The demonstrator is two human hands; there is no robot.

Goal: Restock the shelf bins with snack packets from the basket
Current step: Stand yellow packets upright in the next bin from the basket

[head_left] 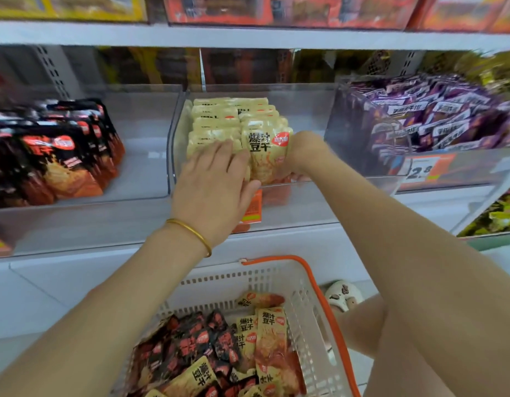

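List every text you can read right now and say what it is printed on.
"爆汁豆干": front yellow packet in the middle bin, gripped by the right hand.
"爆汁豆干": yellow packets in the basket.
"2.8": orange price tag on the front of the bin holding the purple packets.
Too blurred to read: the lettering on the purple packets, black packets and top-shelf boxes.

Three clear plastic bins stand side by side on the white shelf (276, 239) across mid-frame. The left bin (144, 167) holds black-and-red snack packets (61, 156), the middle bin (305, 110) rows of pale yellow snack packets (216, 116), the right bin (477, 164) purple snack packets (437, 116). At the middle bin's front, the left hand (213, 181) rests on the rows; beside it the right hand (305, 150) seemingly grips the frontmost packet (266, 156). Below, at lower centre, the white slatted plastic basket (305, 296) holds mixed packets.
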